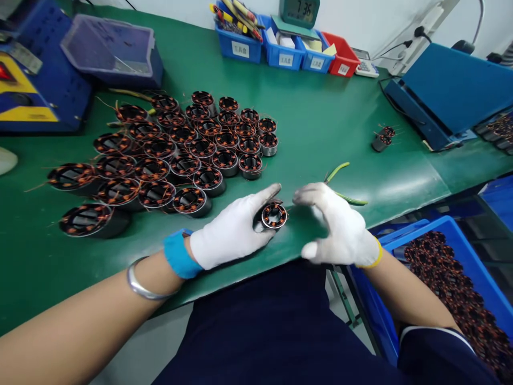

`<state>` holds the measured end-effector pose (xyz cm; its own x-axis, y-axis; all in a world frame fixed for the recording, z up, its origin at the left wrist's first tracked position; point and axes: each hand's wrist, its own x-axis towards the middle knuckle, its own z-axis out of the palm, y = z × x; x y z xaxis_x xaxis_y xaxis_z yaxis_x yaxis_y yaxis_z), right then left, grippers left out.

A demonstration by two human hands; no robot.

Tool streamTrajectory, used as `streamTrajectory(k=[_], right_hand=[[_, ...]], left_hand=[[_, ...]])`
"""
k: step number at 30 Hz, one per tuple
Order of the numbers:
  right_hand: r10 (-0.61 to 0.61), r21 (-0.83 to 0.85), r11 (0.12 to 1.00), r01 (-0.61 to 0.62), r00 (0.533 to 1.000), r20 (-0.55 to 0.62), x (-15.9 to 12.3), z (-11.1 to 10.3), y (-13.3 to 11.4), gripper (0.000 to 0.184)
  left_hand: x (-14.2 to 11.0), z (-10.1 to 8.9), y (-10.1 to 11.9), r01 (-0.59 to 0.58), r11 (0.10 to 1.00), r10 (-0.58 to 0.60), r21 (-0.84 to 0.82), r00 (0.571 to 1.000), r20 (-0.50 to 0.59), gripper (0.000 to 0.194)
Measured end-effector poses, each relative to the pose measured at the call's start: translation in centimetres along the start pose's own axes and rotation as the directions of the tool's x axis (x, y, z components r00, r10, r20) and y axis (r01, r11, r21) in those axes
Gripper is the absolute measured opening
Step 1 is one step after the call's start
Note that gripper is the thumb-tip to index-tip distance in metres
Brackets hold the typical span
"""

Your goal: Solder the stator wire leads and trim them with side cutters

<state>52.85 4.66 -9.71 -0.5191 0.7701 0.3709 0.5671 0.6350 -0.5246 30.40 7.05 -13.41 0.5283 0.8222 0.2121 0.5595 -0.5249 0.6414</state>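
Note:
My left hand [236,230], in a white glove, curls its fingers and thumb around a copper-wound motor stator [274,215] near the front of the green bench. The stator's ring faces up, showing its orange windings. To the right, my right hand [334,224] is also gloved, its fingers and thumb spread apart with nothing between them. Just beyond it lie pliers [348,200] with green handles, their jaws partly hidden by the hand. On the left of the bench, many more stators [192,201] stand in a cluster, thin wire ends sticking out.
Blue bins [240,47] and a red bin [340,53] line the back wall beside a digital clock [300,12]. A purple-grey bin [110,51] and blue-yellow machine stand back left. Two stators [382,139] sit before a blue box [452,88]. A blue crate [481,283] of stators stands lower right.

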Motion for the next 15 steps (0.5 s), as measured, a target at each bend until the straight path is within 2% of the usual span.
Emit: streamTrajectory(k=[2, 4, 6, 9, 12, 15], right_hand=[[-0.056, -0.239, 0.969, 0.056, 0.998, 0.008, 0.0, 0.9, -1.3, 0.075], [-0.043, -0.446, 0.892, 0.065, 0.997, 0.061, 0.1, 1.7, -2.0, 0.054], [-0.011, -0.519, 0.849, 0.099, 0.985, 0.17, 0.1, 2.2, -1.8, 0.034], [0.057, -0.468, 0.879, 0.09, 0.955, 0.29, 0.2, 1.7, -0.6, 0.03], [0.192, -0.371, 0.927, -0.061, 0.925, 0.328, 0.5, 0.4, 0.5, 0.026], [0.28, -0.226, 0.951, -0.211, 0.899, 0.337, 1.2, -0.1, 0.7, 0.024]], left_hand=[[0.3, 0.5, 0.0, 0.002, 1.0, -0.002, -0.007, 0.999, -0.033, 0.075], [0.5, 0.8, 0.0, 0.011, 1.0, -0.009, 0.026, 0.998, -0.067, 0.081], [0.7, 1.0, 0.1, 0.018, 0.998, -0.013, 0.056, 0.997, -0.082, 0.085], [0.7, 1.0, 0.4, 0.036, 0.995, -0.027, 0.095, 0.995, -0.1, 0.083], [0.7, 1.0, 0.8, 0.076, 0.991, -0.067, 0.107, 0.994, -0.09, 0.08], [0.5, 1.0, 1.2, 0.148, 0.988, -0.145, 0.032, 0.986, -0.084, 0.091]])
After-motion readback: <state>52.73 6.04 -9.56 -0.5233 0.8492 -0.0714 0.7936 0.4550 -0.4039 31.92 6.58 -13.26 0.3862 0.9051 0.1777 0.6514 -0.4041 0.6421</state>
